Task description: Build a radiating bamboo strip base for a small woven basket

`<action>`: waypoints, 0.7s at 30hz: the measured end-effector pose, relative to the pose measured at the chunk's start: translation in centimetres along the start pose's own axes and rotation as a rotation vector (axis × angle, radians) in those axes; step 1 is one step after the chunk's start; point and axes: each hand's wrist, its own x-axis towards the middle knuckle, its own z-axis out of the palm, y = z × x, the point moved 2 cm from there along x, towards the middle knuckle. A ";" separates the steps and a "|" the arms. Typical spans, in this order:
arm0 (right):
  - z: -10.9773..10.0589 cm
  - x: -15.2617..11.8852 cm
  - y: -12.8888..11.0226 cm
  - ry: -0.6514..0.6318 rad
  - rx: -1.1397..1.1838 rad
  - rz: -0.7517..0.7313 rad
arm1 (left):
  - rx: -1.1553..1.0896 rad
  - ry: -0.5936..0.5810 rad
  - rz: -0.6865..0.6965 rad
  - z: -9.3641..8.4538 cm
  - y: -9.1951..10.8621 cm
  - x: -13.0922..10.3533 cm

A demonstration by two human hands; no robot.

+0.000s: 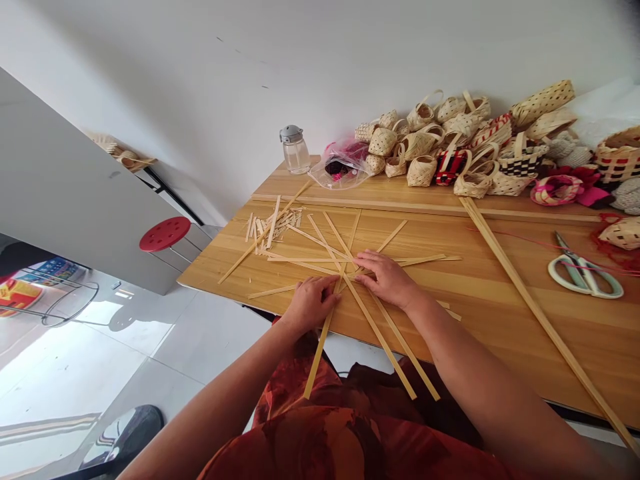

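Light: bright, diffuse | Glare: strong patches on glossy white tiled floor (173, 343), lower left | Shadow: soft, grey, on smooth white wall (320, 73), upper left | Lens: edges stretched, top-right corner dark

Scissors (580, 265) right of strips (379, 337)

You have no text, label, brand, number or sign in view that can be read. The nearest thing to print is on the red and yellow package (20, 298), well off the left edge of the bench (610, 360), near the foot of the grey panel (100, 200); whether the pale shapes on it are letters or a picture, you cannot tell. Just behind it, the blue package (55, 270) shows you a busy coloured pattern, too small to make out.
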 end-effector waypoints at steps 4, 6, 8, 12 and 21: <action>-0.1 0.0 0.0 -0.002 0.008 0.000 | -0.017 0.017 0.015 0.1 -0.1 0.1; -0.1 -0.1 0.0 0.005 0.016 -0.001 | -0.015 0.033 0.024 0.2 -0.1 0.1; -0.1 -0.1 0.0 0.011 0.019 -0.006 | -0.001 0.040 0.032 0.2 -0.1 0.2; 0.0 0.0 0.1 0.014 0.015 -0.014 | 0.035 0.023 0.056 0.3 -0.1 0.2; 0.0 -0.1 0.0 0.004 -0.002 -0.004 | 0.023 0.028 0.069 0.2 0.1 0.1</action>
